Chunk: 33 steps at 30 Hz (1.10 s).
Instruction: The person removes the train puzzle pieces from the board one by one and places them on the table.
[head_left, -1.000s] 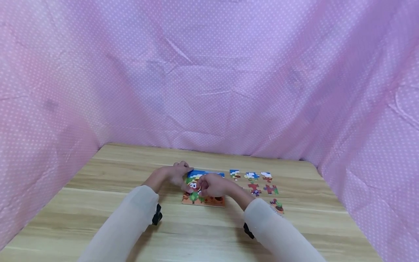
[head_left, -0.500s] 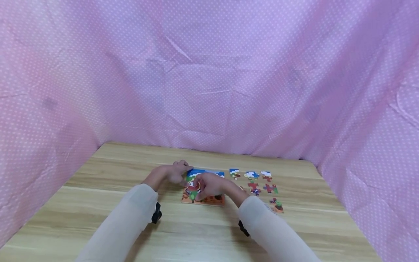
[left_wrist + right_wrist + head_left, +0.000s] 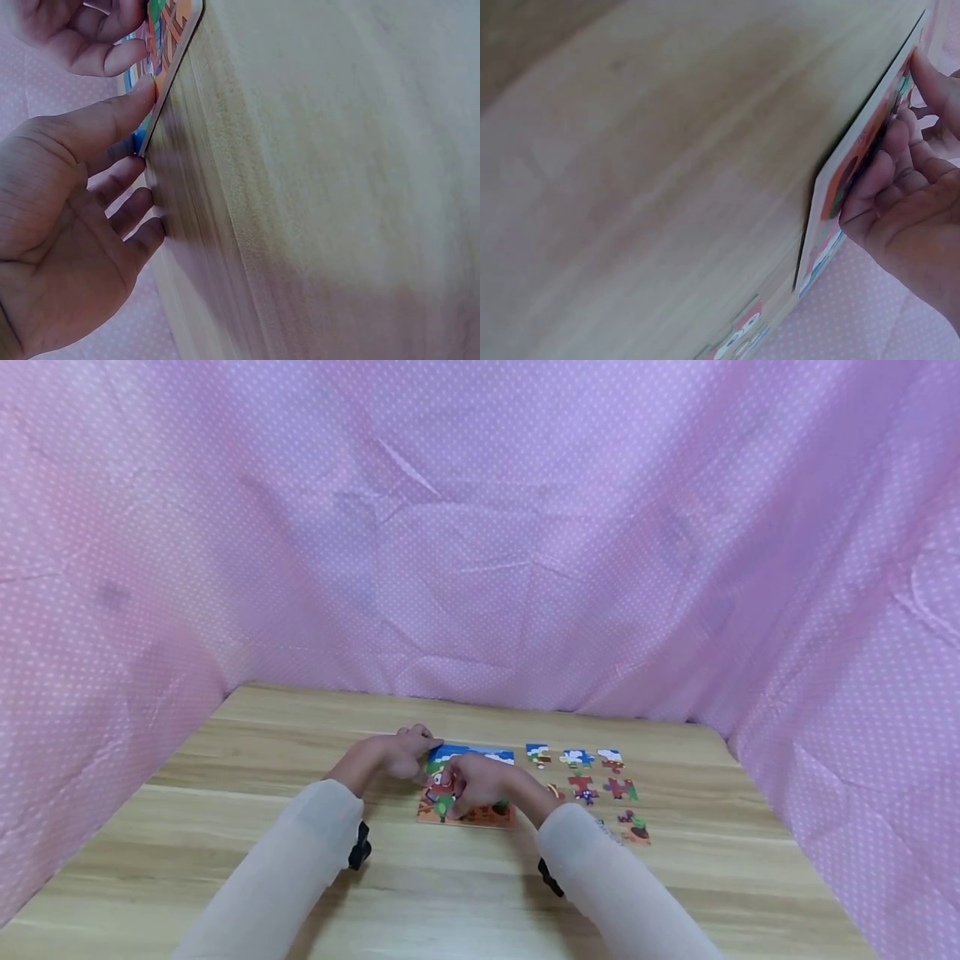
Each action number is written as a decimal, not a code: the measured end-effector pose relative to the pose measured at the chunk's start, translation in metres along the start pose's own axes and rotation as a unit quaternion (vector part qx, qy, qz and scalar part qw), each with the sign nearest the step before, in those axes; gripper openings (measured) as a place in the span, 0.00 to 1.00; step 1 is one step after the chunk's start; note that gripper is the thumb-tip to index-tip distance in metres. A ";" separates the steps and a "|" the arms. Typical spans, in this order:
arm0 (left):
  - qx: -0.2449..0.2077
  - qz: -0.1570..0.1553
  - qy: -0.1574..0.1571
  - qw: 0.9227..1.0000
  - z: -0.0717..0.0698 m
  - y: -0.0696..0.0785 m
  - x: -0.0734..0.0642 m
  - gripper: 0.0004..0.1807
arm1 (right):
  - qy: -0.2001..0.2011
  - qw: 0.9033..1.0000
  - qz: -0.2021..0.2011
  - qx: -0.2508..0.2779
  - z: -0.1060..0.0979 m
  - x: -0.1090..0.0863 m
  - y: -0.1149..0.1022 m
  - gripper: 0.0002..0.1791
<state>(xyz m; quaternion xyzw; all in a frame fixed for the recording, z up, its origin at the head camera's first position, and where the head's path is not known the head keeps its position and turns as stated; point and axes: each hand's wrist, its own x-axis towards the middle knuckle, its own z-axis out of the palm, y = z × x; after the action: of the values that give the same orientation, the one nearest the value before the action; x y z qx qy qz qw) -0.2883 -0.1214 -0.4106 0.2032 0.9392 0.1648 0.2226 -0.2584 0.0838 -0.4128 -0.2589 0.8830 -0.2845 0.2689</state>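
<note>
A colourful jigsaw board [image 3: 480,819] with a blue top and an orange bottom edge lies flat on the wooden table. My left hand [image 3: 405,753] rests at its left side, index finger reaching to the top left corner. In the left wrist view the left thumb [image 3: 142,88] touches the board's edge, with the other fingers fairly straight beside it. Over the middle of the board, my right hand [image 3: 480,779] is bent, thumb and index finger spread round a red puzzle piece [image 3: 437,780] with eyes. The right wrist view shows the right thumb [image 3: 930,79] on the board and other fingers curled.
Several loose puzzle pieces [image 3: 582,787] lie to the right of the board, near the right forearm. One more piece [image 3: 636,827] sits closer to the front. A pink dotted cloth [image 3: 480,568] hangs behind the wooden table [image 3: 420,893].
My right hand and forearm have shifted a little left across the board, and its thumb has moved nearer the lower left part. My left hand stays at the board's left side, nearly still.
</note>
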 end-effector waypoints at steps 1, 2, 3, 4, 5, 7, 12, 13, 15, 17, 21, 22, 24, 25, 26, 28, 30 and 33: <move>0.002 -0.001 0.002 1.000 0.000 0.000 0.000 0.42 | -0.001 1.000 -0.001 0.003 0.000 0.000 0.000 0.19; 0.003 0.000 0.004 1.000 -0.001 0.001 0.001 0.42 | -0.001 1.000 -0.002 0.008 -0.001 0.001 0.000 0.19; 0.005 0.000 0.004 1.000 -0.001 0.001 0.001 0.42 | -0.002 1.000 -0.003 0.010 -0.001 0.001 0.001 0.19; 0.004 0.000 0.005 1.000 -0.002 0.001 0.001 0.42 | -0.002 1.000 -0.005 0.012 -0.001 0.001 0.001 0.19; 0.002 0.000 0.004 1.000 -0.002 0.002 0.001 0.42 | -0.001 1.000 -0.007 0.014 -0.001 0.001 0.001 0.19; 0.004 -0.001 0.003 1.000 -0.002 0.002 0.001 0.41 | 0.004 1.000 -0.012 0.017 0.000 0.001 0.002 0.20; 0.002 0.003 0.002 1.000 -0.002 0.003 0.001 0.42 | 0.029 0.999 -0.023 0.036 0.001 -0.003 0.004 0.23; 0.004 0.005 0.003 1.000 -0.002 0.003 0.002 0.42 | 0.034 0.998 -0.026 0.042 0.000 -0.004 0.005 0.23; 0.004 0.006 0.006 1.000 -0.002 0.003 0.002 0.42 | 0.046 0.997 -0.031 0.056 -0.001 -0.007 0.006 0.22; 0.008 0.006 0.009 1.000 -0.002 0.002 0.003 0.43 | 0.056 0.995 -0.039 0.069 -0.002 -0.009 0.008 0.19; -0.001 -0.003 0.008 1.000 -0.001 0.001 0.002 0.43 | 0.068 0.992 -0.047 0.098 -0.004 -0.016 0.012 0.12; -0.001 -0.005 0.006 1.000 0.000 0.000 0.002 0.43 | 0.069 0.992 -0.046 0.097 -0.005 -0.018 0.014 0.11; -0.002 -0.008 0.003 1.000 0.001 0.000 0.002 0.43 | 0.070 0.992 -0.045 0.098 -0.007 -0.023 0.017 0.11; -0.003 -0.008 0.002 1.000 0.001 0.000 0.001 0.43 | 0.071 0.992 -0.045 0.096 -0.008 -0.025 0.018 0.12; -0.004 -0.008 0.002 1.000 0.002 -0.001 0.002 0.43 | 0.073 0.992 -0.047 0.093 -0.010 -0.027 0.020 0.13; -0.004 -0.006 0.005 1.000 0.002 -0.001 0.002 0.43 | 0.074 0.991 -0.050 0.099 -0.014 -0.032 0.022 0.13; -0.007 -0.006 0.010 1.000 0.003 0.000 0.001 0.42 | 0.074 0.990 -0.051 0.112 -0.017 -0.036 0.025 0.14; -0.008 -0.008 0.012 1.000 0.002 0.001 0.002 0.42 | 0.076 0.988 -0.050 0.125 -0.022 -0.042 0.029 0.13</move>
<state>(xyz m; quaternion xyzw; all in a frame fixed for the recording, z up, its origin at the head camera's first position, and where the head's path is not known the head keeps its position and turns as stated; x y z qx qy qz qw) -0.2887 -0.1188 -0.4123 0.1920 0.9422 0.1726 0.2137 -0.2505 0.1381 -0.4027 -0.2448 0.8444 -0.4244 0.2165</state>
